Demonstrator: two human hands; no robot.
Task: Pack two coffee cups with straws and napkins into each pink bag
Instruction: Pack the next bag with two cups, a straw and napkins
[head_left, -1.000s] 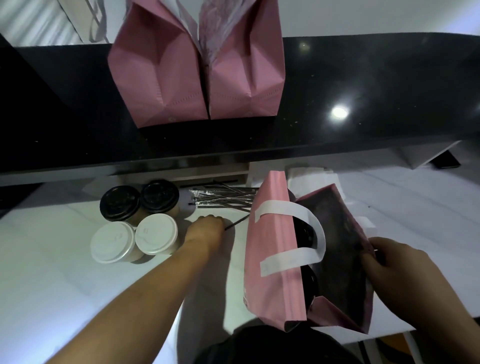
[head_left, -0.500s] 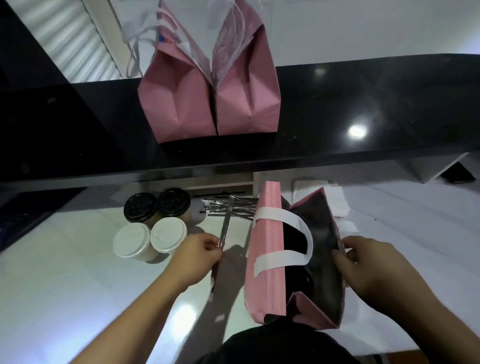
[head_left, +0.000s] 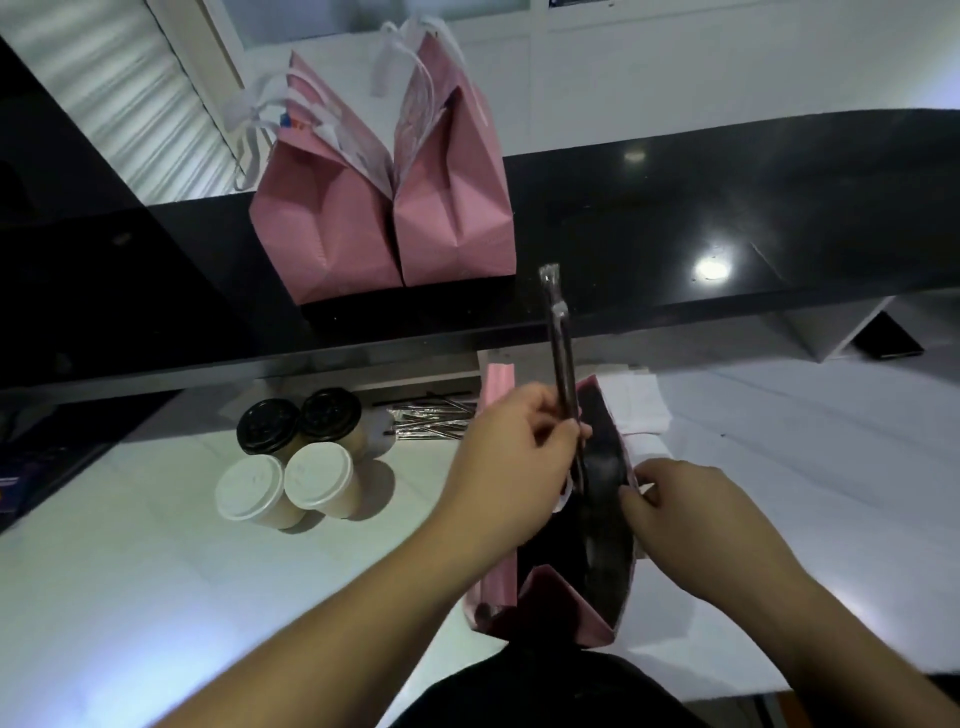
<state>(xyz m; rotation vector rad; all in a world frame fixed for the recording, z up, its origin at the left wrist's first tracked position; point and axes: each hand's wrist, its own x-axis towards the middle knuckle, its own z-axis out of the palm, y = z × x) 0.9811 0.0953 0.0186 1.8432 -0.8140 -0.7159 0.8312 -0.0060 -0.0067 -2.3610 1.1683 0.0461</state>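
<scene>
An open pink bag stands on the white counter just in front of me, its inside dark. My left hand grips wrapped black straws, held nearly upright with their lower end inside the bag's mouth. My right hand pinches the bag's right rim and holds it open. Left of the bag stand two black-lidded cups and two white-lidded cups. A pile of wrapped straws lies behind them. White napkins lie behind the bag.
Two pink bags with white handles stand side by side on the raised black ledge beyond the counter. A white counter surface spreads to the left and to the right. A dark flat object lies at the far right.
My left hand picked up straws from the pile, carried them right and raised them over the open bag. My right hand stayed on the bag's rim. The camera tilted upward.
</scene>
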